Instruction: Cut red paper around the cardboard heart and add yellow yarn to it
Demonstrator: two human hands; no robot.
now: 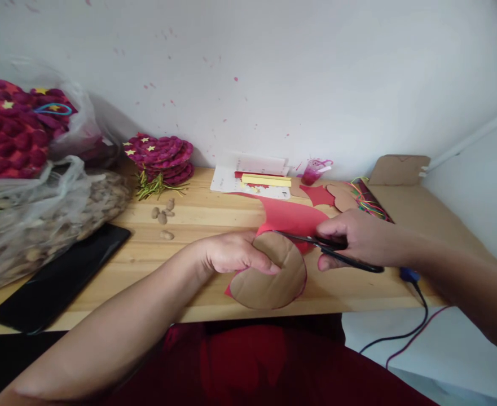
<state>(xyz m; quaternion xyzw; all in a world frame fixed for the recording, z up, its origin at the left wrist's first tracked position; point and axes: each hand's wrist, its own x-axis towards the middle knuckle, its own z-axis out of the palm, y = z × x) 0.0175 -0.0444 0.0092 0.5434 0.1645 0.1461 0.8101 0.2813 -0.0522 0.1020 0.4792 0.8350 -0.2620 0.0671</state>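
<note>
My left hand [243, 254] grips a round cardboard piece [269, 285], thumb on top and the other fingers hidden beneath. Red paper [288, 217] lies against the underside of the disc and reaches out behind it. A small red corner also shows at the disc's lower left. In my right hand [353, 237] is a pair of black-handled scissors [330, 248], fingers closed around the handles. The blades point left and meet the red paper along the disc's upper edge.
A bag of peanuts [91, 197], a black phone [62, 276] and loose peanuts [163, 214] lie left. Stacked magenta decorated discs [163, 155] stand behind. Yellow strips [267, 180], a cup of magenta paint [311, 172], red scraps [318, 195] and a cardboard box [426, 220] sit further right.
</note>
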